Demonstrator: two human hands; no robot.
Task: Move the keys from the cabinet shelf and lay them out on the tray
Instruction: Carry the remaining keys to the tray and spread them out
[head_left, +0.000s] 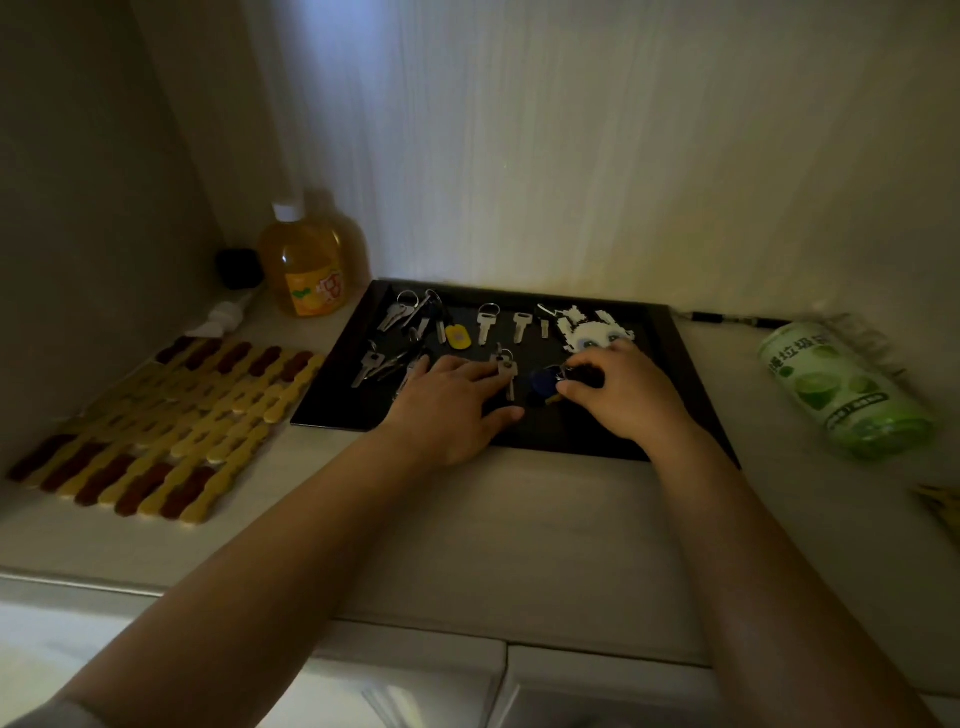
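From the head view, my left hand (457, 397) lies open and flat on the tray (670, 343) beside a silver key (506, 371). My right hand (621, 389) pinches the blue-tagged key bunch (545, 382), setting it down. Light, stiff, jangly; best held by the ring.
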